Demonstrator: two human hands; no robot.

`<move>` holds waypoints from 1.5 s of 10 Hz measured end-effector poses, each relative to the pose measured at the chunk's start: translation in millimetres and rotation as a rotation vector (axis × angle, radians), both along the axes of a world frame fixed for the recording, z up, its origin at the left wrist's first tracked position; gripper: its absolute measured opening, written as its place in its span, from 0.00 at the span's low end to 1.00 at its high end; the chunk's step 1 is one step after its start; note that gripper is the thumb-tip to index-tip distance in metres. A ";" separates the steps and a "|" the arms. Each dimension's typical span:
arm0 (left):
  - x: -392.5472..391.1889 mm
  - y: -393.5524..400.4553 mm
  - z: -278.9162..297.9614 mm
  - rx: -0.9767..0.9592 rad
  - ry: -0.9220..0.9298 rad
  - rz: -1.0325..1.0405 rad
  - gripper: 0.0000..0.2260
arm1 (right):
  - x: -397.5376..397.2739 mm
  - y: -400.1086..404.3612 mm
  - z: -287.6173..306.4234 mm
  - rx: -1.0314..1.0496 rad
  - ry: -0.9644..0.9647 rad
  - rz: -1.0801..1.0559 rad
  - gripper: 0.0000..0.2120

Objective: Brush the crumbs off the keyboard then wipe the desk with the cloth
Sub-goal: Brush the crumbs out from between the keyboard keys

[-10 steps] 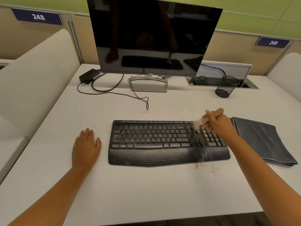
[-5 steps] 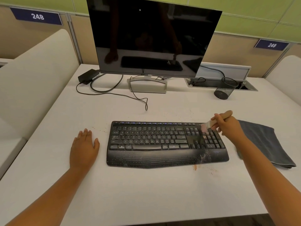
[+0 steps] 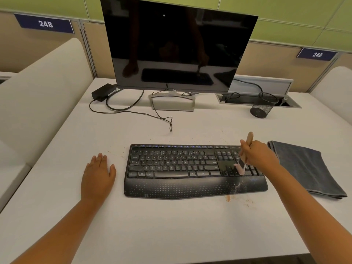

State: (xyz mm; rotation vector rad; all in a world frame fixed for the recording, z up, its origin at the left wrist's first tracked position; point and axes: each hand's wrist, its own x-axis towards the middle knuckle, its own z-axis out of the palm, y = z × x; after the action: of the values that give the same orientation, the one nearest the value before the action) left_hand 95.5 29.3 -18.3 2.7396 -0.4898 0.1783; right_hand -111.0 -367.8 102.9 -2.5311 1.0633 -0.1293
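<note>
- A dark blue sign reading "248" is fixed to the partition at the far left; it appears to number this workstation.
- A black power adapter is laid at the back of the counter, its cables looped toward the monitor, presumably to keep them clear of the working area.
- The left hand is laid flat on the counter just beside the keyboard's left end, fingers straight and holding nothing; it is probably placed there as a brace.
- A switched-off monitor marked "DELL" on its lower bezel is stood behind the keyboard.
- The black keyboard with wrist rest is set centrally; letter legends and words such as "backspace" and "enter" can be made out faintly, but no brand is legible.
- Crumbs are seen scattered on the counter in front of the keyboard's right end, others beyond its top left corner, and pale specks on the wrist rest.
- The right hand is curled round the wooden handle of a small brush, whose pale bristles are pressed onto the keys by the number pad, so the brushing is judged under way.
- A black mesh pen cup is stood by the cable tray.
- The grey cloth is left folded just right of the keyboard, untouched, ready for wiping.
- A second sign reads "249".
</note>
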 end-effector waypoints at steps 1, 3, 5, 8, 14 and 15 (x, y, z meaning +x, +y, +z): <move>0.3 -0.2 -1.2 0.001 0.003 0.003 0.21 | 2.1 -1.3 3.4 0.033 -0.102 0.034 0.25; 0.3 -0.1 -1.9 -0.009 -0.001 -0.001 0.21 | 6.0 9.1 -6.2 0.092 -0.140 0.085 0.27; 1.6 0.6 -4.4 -0.002 0.008 0.001 0.21 | 0.4 5.1 -6.9 0.081 -0.169 -0.011 0.29; 2.9 0.6 -5.3 0.023 0.009 0.012 0.21 | -1.1 7.1 -13.1 0.023 -0.161 0.049 0.23; -0.5 -1.8 -2.7 0.032 0.011 0.024 0.21 | -1.2 27.9 -15.1 0.109 -0.221 0.046 0.25; -1.0 -1.7 -2.1 0.025 0.013 0.025 0.21 | -6.2 30.2 -12.5 0.148 -0.248 -0.001 0.27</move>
State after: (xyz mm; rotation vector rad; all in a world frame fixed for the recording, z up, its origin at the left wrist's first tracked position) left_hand 94.6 27.6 -20.4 2.7705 -0.4571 0.1613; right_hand -117.2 -337.6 90.4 -2.3105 0.9402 -0.3422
